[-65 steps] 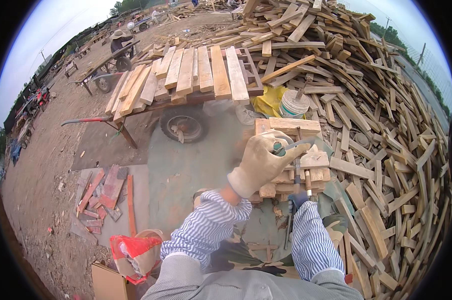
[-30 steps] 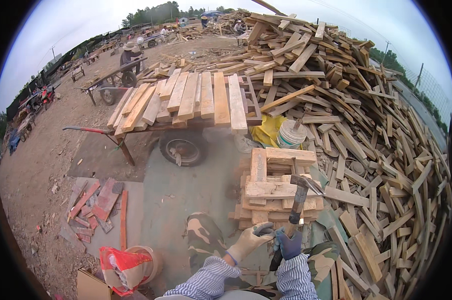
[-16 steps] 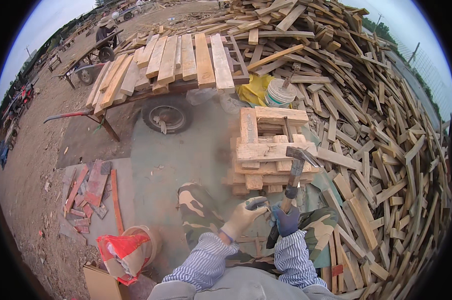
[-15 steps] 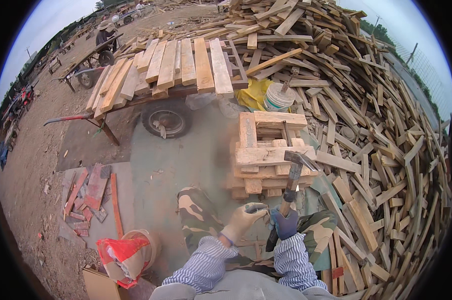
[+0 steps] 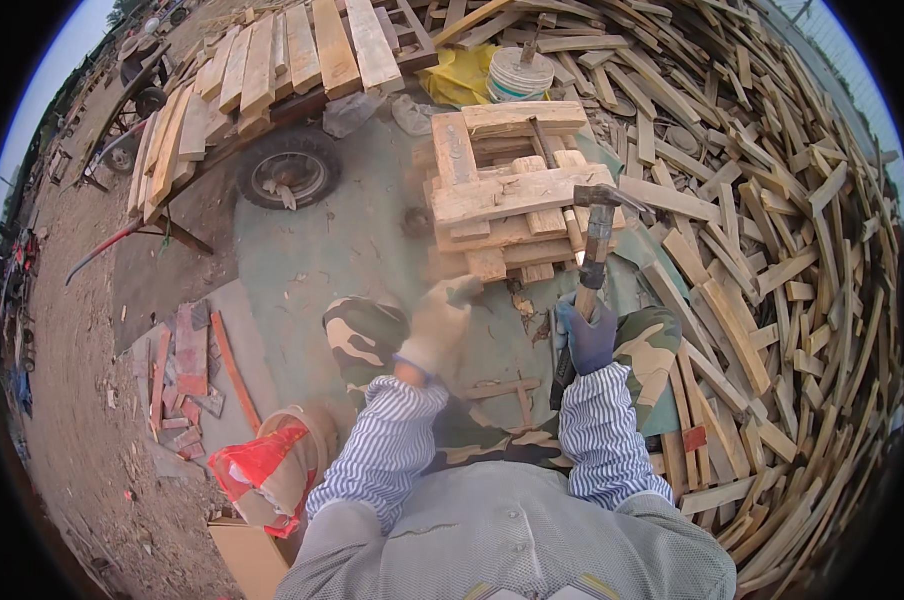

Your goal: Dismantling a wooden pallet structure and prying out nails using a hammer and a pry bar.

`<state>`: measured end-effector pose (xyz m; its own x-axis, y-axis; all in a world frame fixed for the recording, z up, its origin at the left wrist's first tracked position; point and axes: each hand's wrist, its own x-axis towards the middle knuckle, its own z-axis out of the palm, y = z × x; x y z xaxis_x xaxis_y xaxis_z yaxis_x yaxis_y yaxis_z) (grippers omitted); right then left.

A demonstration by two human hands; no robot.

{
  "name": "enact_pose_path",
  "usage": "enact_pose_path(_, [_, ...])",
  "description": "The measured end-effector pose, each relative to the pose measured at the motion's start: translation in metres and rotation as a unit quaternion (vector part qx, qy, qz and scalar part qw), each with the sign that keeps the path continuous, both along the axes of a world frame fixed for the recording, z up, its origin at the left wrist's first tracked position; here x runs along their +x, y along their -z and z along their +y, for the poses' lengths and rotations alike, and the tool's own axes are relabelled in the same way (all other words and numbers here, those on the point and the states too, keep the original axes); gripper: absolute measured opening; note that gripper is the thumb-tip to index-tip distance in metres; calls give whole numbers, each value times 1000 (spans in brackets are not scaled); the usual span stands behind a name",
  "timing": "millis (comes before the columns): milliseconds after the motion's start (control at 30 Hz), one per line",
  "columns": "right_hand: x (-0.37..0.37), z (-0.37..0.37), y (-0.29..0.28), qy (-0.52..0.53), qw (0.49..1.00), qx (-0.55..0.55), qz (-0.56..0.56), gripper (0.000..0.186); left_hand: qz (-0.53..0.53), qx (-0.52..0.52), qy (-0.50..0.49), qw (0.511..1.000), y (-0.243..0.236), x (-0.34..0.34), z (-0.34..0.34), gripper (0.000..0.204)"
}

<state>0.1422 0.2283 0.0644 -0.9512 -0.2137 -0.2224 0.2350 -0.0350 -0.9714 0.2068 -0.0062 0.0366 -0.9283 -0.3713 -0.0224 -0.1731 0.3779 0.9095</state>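
Note:
My gloved right hand (image 5: 589, 335) is wrapped round the taped handle of a claw hammer (image 5: 598, 235), its steel head up beside a stack of crossed wooden blocks (image 5: 517, 195). Motion smears my left hand (image 5: 440, 325), in a pale glove with darker fingertips, just in front of the stack's near left corner. Whether its fingers hold anything is unclear. A dark metal bar (image 5: 543, 142) leans in the gap at the top of the stack. Another rod with a pale, shiny end (image 5: 576, 235) shows at its right front.
Boards lie across a wheeled cart (image 5: 290, 170) at the left back. A big heap of loose planks (image 5: 772, 250) fills the right side. A white bucket (image 5: 520, 75) stands behind the blocks. Near my left arm is a bucket with a red and white bag (image 5: 262, 470), beside reddish wood scraps (image 5: 190, 360).
My left hand has moved away from my right hand, to the left. The view has tilted down, so the blocks and cart appear higher. The hammer stays in my right hand.

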Motion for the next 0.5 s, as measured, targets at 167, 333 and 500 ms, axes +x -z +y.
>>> enact_pose_path(167, [-2, 12, 18, 49, 997, 20, -55, 16, 23, -275, -34, 961, -5, -65, -37, 61])
enact_pose_path(333, [-23, 1, 11, 41, 995, -7, -91, 17, 24, -397, 21, 917, 26, -132, -54, 87])
enact_pose_path(500, [-37, -12, 10, 96, 992, -71, -37, 21, -43, -415, 107, 902, 49, -173, -64, 102])
